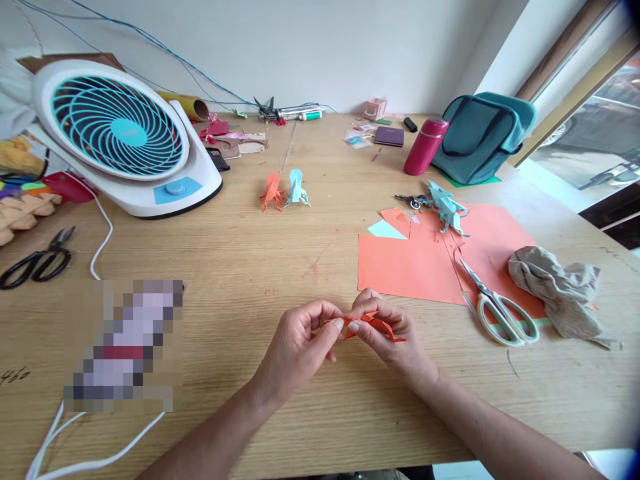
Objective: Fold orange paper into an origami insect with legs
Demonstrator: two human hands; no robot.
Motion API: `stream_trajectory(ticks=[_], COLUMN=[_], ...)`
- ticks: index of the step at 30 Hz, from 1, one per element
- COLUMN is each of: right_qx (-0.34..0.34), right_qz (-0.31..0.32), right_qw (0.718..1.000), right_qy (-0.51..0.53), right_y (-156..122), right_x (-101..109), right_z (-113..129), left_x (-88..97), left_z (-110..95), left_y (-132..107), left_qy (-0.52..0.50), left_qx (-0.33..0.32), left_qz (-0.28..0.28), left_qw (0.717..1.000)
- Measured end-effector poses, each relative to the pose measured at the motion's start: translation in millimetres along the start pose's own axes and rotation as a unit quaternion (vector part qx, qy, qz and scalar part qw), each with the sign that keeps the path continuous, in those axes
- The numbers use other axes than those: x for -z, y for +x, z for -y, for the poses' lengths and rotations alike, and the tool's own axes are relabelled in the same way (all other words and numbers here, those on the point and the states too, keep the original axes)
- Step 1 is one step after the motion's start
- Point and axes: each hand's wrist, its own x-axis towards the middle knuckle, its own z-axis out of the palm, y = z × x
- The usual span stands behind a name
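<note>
Near the table's front edge, a folded orange origami figure is held between both hands. My left hand pinches its thin left end between thumb and forefinger. Its wider body sits in my right hand, with the thumb below and the fingers curled over it, so part of it is hidden. Beyond the hands stand a finished orange origami insect and a light blue one, side by side. A larger light blue origami insect rests at the right, on orange paper sheets.
White-handled scissors and a grey cloth lie at the right. A pink bottle stands by a teal bag. To the left are a fan, black scissors, white cables and a blurred-out object.
</note>
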Motion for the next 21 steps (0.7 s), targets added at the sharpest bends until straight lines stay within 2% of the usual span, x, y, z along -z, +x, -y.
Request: stream_trajectory(ticks=[4,11,21], right_qx=[0.008,0.018,0.017], right_qz=[0.002,0.005,0.005], right_qw=[1.0,0.999,0.999], right_qy=[-0.012,-0.036,-0.038], right_y=[-0.3,-0.4,-2.2], right_x=[-0.4,-1.5,-2.0], right_z=[0.2,2.5,-0.5], left_x=[-1.2,-1.7,-4.5], left_z=[-0.8,6.6,5.0], left_y=[1.2,1.1,-1.1], left_qy=[-0.016,-0.004,0.118], left_qx=[0.015,-0.002,-0.102], left_qz=[-0.008,-0.013,-0.06], left_qw=[1.0,1.0,0.986])
